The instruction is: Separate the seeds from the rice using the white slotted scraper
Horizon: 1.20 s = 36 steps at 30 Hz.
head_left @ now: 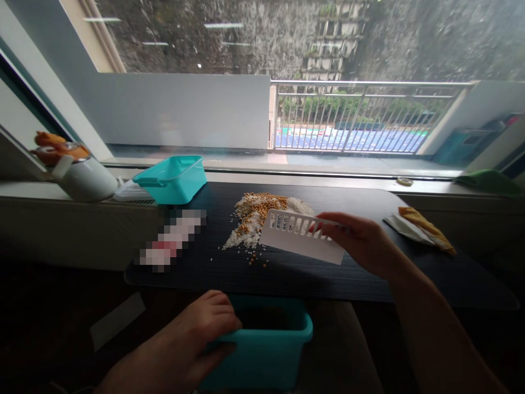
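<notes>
The white slotted scraper (302, 246) is a flat rectangular plate with a row of narrow openings along its upper edge; it is tilted, and its left end overlaps the pile in view, but whether they touch I cannot tell. The pile of white rice and yellow-brown beans (264, 205) lies loosely spread on the dark table (229, 276), with some grains scattered nearer. The turquoise bin (266, 358) is below the table's near edge, opening upward, its inside too dark to read.

Down and forward peered the head camera, close over the tabletop (221, 276), window (184, 112) ahead, lower corners seemingly murky.
</notes>
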### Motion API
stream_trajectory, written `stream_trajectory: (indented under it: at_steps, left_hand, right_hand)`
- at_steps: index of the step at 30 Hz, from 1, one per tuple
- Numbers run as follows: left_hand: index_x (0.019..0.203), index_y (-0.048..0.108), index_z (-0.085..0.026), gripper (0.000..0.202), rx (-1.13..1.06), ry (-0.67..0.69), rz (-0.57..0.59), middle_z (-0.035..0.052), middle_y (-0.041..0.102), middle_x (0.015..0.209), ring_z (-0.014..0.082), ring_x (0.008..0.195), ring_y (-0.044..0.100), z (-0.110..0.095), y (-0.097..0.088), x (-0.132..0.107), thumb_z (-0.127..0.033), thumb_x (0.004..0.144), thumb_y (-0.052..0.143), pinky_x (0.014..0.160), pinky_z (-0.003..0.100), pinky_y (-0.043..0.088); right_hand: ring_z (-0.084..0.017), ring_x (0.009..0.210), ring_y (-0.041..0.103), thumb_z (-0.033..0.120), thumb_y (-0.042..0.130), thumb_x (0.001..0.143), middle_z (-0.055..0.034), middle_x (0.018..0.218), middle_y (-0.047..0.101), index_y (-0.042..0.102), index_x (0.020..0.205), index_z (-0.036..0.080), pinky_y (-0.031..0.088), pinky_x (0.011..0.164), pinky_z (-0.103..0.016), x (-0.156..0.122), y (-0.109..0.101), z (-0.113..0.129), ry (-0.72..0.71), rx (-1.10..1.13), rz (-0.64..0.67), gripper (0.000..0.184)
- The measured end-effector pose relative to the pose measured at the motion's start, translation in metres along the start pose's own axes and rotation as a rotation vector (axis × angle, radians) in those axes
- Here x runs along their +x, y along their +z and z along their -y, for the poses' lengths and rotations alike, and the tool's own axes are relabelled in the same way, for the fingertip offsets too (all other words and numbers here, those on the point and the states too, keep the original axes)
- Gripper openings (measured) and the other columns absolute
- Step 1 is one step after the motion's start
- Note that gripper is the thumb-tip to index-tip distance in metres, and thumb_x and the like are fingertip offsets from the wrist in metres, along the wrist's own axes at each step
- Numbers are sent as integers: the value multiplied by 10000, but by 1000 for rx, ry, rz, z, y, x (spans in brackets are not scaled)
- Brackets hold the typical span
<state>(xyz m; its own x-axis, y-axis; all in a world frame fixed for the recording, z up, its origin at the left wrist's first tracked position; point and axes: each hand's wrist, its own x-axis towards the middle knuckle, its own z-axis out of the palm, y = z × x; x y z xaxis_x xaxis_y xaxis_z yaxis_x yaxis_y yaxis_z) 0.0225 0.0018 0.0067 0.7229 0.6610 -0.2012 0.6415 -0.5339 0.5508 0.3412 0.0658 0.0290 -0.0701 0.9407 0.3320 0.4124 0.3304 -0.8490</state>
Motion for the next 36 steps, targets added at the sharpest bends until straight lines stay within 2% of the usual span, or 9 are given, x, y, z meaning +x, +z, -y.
stream_trajectory:
  at_steps: [6, 9, 12, 17, 21, 24, 27, 31, 36]
  left_hand:
    - [889, 585, -224, 107, -34, -2, -9, -4, 596, 996, 158, 984, 524, 5, 0, -4, -126, 879, 543, 849, 224, 408]
    - [898, 584, -225, 121, -36, -5, -35, 0, 590, 1007, 166, 994, 518, 10, -3, -9, -116, 870, 540, 860, 231, 404]
    - [873, 578, -221, 120, -11, -37, -52, 1, 586, 978, 171, 975, 518, 17, -8, -17, -106, 855, 548, 851, 238, 402]
    - [873, 591, -229, 90, 32, -77, -61, 1, 588, 977, 182, 981, 508, 26, -13, -31, -157, 887, 540, 873, 254, 398]
    - [894, 615, -244, 97, 41, -107, -59, 4, 602, 1009, 191, 1017, 510, 29, -13, -37, -194, 903, 532, 883, 257, 406]
    - [909, 622, -250, 103, 32, -113, -73, 9, 602, 1055, 197, 1043, 507, 31, -12, -39, -202, 905, 531, 902, 262, 405]
    - [955, 611, -248, 141, 19, -105, -103, 12, 591, 1099, 198, 1057, 498, 32, -9, -39, -153, 875, 544, 930, 269, 392]
    - [904, 607, -232, 99, 14, -105, -99, 12, 608, 1016, 193, 995, 518, 28, -7, -33, -165, 878, 539, 892, 267, 402]
    - [853, 586, -226, 79, 19, -51, -67, -7, 610, 930, 176, 949, 530, 17, -7, -23, -174, 887, 537, 850, 250, 403]
  right_hand:
    - [-156, 706, 696, 383, 645, 833, -28, 846, 768, 735, 1056, 235, 554, 618, -213, -32, -10, 1, 47, -25, 65, 282]
    - [-147, 730, 703, 359, 636, 849, -22, 879, 767, 735, 1045, 251, 549, 628, -183, -47, -8, 9, 67, -10, 149, 244]
    - [-135, 736, 700, 325, 602, 878, -17, 901, 758, 730, 1030, 258, 540, 616, -165, -51, 2, 19, 44, 17, 245, 210]
    - [-130, 788, 668, 246, 557, 903, -23, 946, 730, 706, 1064, 243, 517, 660, -189, -34, 34, 33, -122, -20, 213, 219]
    - [-133, 779, 632, 232, 515, 928, -34, 924, 687, 688, 1107, 236, 488, 667, -227, -21, 57, 39, -201, -70, 269, 249]
    - [-122, 740, 610, 236, 490, 945, -28, 912, 660, 675, 1123, 256, 473, 649, -230, -24, 63, 44, -208, -72, 348, 257]
    - [-114, 745, 611, 243, 483, 955, -17, 917, 651, 665, 1127, 292, 476, 655, -221, -37, 58, 48, -205, -44, 423, 255]
    - [-125, 765, 638, 266, 486, 952, -26, 945, 682, 662, 1130, 281, 500, 656, -221, -49, 51, 44, -133, -9, 318, 251]
    - [-170, 723, 678, 356, 512, 920, -56, 939, 747, 669, 1144, 200, 533, 600, -252, -35, 68, 27, 33, 3, 104, 315]
